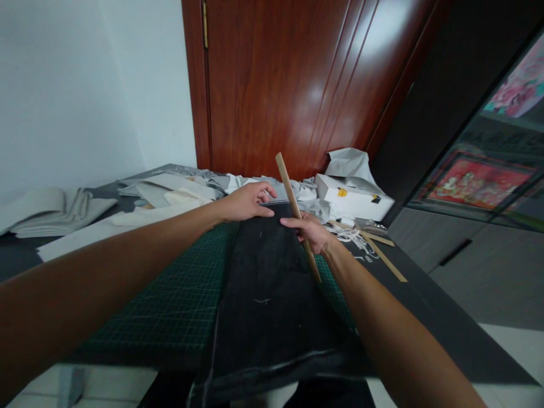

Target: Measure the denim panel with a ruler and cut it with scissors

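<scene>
A long black piece of cloth [272, 306] with pale stitched edges lies over the green cutting mat [178, 294] and hangs past the table's front edge. At its far end my left hand [249, 202] pinches the top edge between thumb and curled fingers. My right hand [313, 232] is closed around a thin wooden strip [287, 184], possibly a ruler, which slants up and to the left. The right thumb rests on the cloth's right side near its far end. Part of the strip is hidden by that hand.
Folded pale cloth [63, 212] and loose scraps [170, 190] lie at the left and back. A white box [355, 195] stands back right, near white cords [355, 238] and more wooden strips [385, 258]. Behind the table are a brown door [263, 85] and a glass-fronted cabinet [480, 181].
</scene>
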Motion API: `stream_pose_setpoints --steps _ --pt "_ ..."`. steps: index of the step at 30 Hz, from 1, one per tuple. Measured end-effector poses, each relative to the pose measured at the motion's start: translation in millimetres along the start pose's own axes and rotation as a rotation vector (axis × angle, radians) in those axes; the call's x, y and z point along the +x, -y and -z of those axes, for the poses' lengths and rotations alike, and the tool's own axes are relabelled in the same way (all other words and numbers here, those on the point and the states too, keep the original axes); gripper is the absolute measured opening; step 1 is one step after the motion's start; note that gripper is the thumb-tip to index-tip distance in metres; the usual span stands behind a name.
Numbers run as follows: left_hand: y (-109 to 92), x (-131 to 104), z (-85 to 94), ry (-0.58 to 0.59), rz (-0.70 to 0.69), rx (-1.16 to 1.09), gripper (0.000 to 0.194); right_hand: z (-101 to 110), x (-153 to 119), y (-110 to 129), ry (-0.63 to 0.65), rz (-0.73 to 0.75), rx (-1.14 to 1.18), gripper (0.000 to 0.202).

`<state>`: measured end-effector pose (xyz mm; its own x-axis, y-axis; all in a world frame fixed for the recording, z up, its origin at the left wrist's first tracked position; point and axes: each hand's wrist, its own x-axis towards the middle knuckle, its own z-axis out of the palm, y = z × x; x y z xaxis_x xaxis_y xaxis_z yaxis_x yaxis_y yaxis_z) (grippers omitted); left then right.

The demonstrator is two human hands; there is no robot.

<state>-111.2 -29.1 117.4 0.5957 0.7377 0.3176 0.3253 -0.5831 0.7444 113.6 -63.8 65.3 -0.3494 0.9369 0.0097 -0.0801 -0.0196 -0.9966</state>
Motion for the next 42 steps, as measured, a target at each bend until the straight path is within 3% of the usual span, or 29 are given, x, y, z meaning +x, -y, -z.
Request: stream_pose_setpoints --steps 4,8,13,19,27,34,42 --pt "8 -8 9.1 0.129 0.162 0.078 0.032 5 -6 -2 -0.029 0.029 0.090 0.026" --pt "11 -16 10.1 0.153 0.257 -0.070 0.031 9 -11 -4 -0.064 0.052 0.163 0.032" --pt "11 -22 10.2 0.184 0.321 -0.151 0.035 20 -12 -4 -0.099 -0.007 0.203 0.016" --pt "18 -26 16.6 0.234 0.347 -0.157 0.038 35 -13 -4 -0.108 -0.108 0.214 0.021" --pt "24 -21 18.5 0.331 0.351 -0.028 0.039 55 -11 -10 -0.105 -0.165 0.199 0.018" --pt "40 -16 23.3 0.417 0.416 0.174 0.039 74 -9 -16 -0.183 -0.199 0.160 0.024" --pt "55 -5 18.6 0.437 0.386 0.383 0.032 80 7 -29 -0.223 -0.380 0.064 0.030"
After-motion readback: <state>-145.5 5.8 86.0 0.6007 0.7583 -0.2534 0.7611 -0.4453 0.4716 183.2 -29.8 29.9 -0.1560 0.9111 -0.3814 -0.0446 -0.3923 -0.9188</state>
